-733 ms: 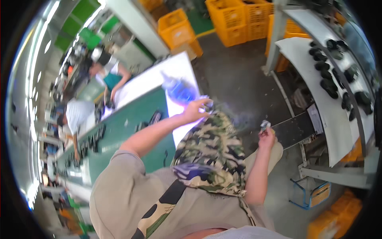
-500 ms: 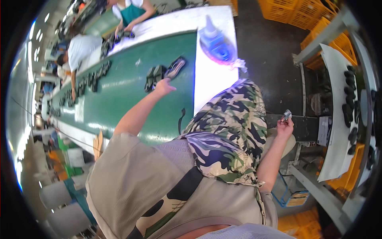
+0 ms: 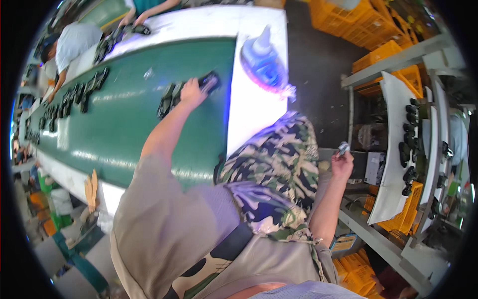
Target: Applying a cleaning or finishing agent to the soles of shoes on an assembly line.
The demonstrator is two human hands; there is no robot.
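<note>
On the green belt (image 3: 134,144), my left hand (image 3: 193,93) lies over a pair of dark sandals, its fingers curled on the right-hand sandal (image 3: 211,82). The left-hand sandal (image 3: 167,101) lies beside it, partly behind my wrist. My right hand (image 3: 342,164) is held out to the right, away from the belt. Between its fingertips is a small crumpled grey-white piece (image 3: 343,148); its kind is too small to make out. A camouflage apron (image 3: 271,164) covers my lap.
A blue-and-white spouted bottle (image 3: 264,55) stands in a dish on the white table edge (image 3: 249,119). More sandals (image 3: 74,97) line the belt's far left, where co-workers handle some. At the right are a rack shelf (image 3: 391,144) with dark footwear and orange crates (image 3: 343,22).
My left hand has moved onto the right-hand sandal, its fingers now curled over it. My right hand still holds the crumpled piece. The whole view has swung, shifting the scene leftward.
</note>
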